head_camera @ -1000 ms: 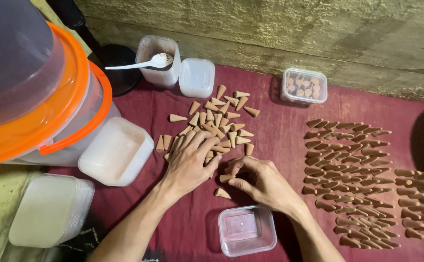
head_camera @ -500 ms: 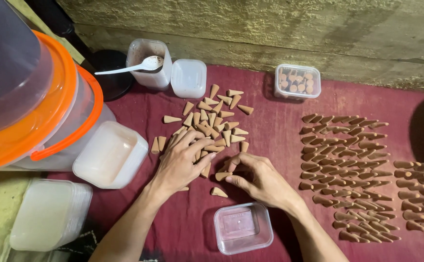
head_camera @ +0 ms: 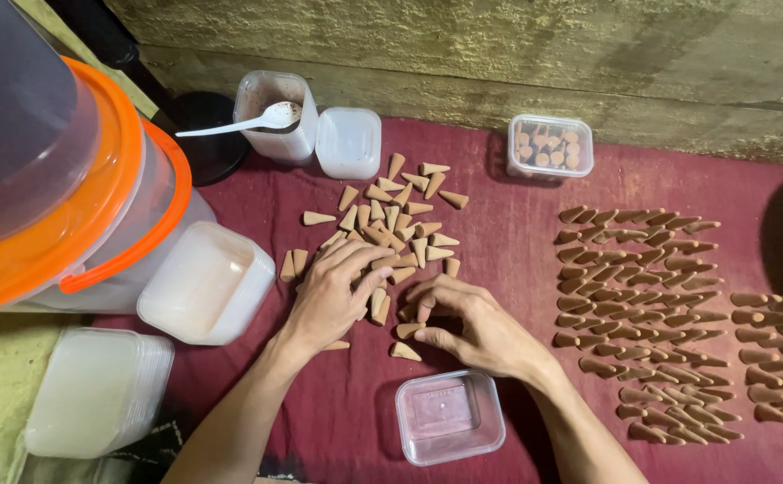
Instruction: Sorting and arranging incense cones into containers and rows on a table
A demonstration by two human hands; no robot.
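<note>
A loose heap of tan cones (head_camera: 397, 220) lies on the dark red cloth (head_camera: 490, 233). My left hand (head_camera: 336, 294) rests palm down on the near edge of the heap, fingers spread over several cones. My right hand (head_camera: 474, 328) is curled beside it, fingertips pinching at cones by the heap's near side; what sits inside the fingers is hidden. A small empty clear plastic box (head_camera: 449, 417) stands just below my right hand.
Rows of darker cones (head_camera: 642, 296) lie to the right. A clear box with cones (head_camera: 549, 147) stands at the back, near a powder tub with a white spoon (head_camera: 270, 121) and a lid (head_camera: 348, 142). Orange-rimmed buckets (head_camera: 60, 197) and stacked boxes (head_camera: 205, 282) fill the left.
Both hands stay at the near edge of the heap, shifting only slightly; my right hand's fingers have curled in closer over the cones. The view has tilted a little.
</note>
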